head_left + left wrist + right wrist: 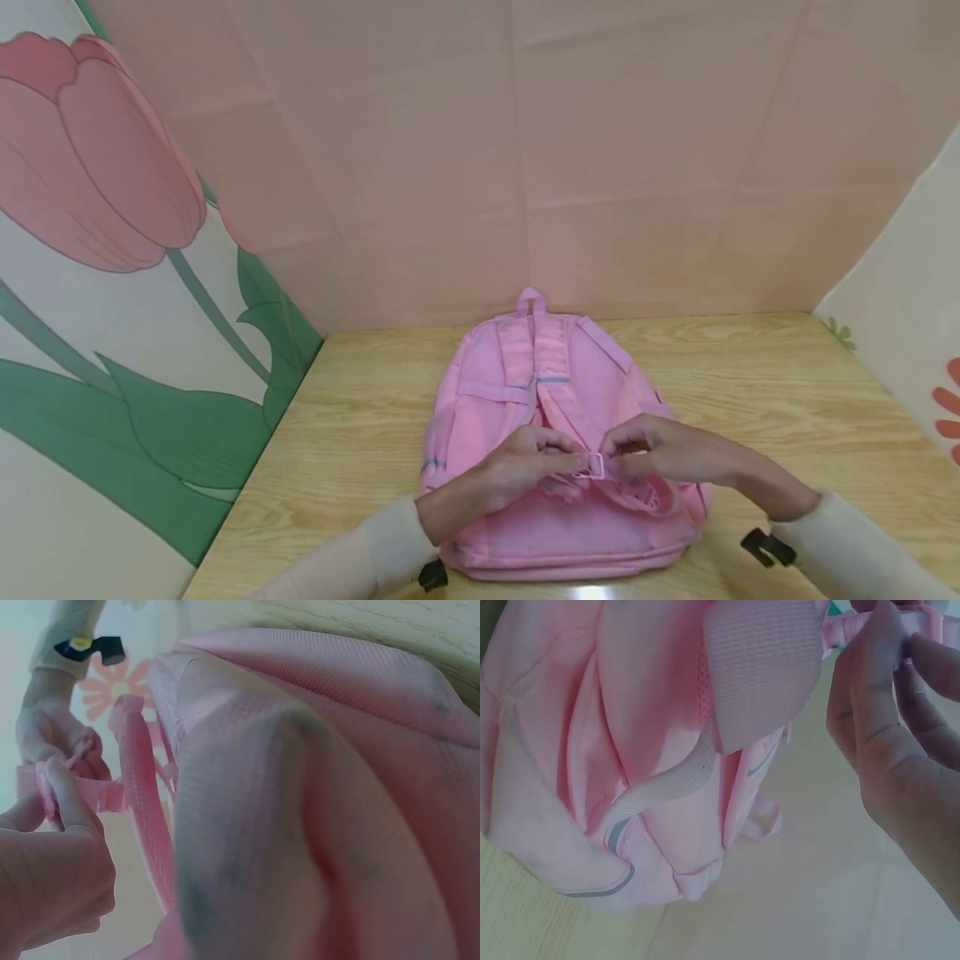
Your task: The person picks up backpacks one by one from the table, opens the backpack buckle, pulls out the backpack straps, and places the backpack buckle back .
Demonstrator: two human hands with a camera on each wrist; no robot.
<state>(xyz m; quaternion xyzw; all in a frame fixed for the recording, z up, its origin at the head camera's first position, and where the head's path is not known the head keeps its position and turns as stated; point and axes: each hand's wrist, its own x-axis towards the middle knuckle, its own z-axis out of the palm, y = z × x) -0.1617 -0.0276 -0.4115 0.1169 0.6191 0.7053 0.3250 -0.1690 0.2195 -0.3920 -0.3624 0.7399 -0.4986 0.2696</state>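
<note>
A pink backpack lies on the table with its shoulder straps facing up. Over its lower part, my left hand pinches a pink strap buckle between thumb and forefinger. Close by on the right, my right hand pinches the webbing beside that buckle. In the left wrist view the pink webbing runs from the left fingers toward a padded strap. The right wrist view shows the right thumb and fingertips together on the webbing, close to the buckle frame.
The wooden table extends to both sides of the backpack. A plain pinkish backdrop stands along its back edge. Flower-printed panels flank it. The backpack's top loop points toward the backdrop.
</note>
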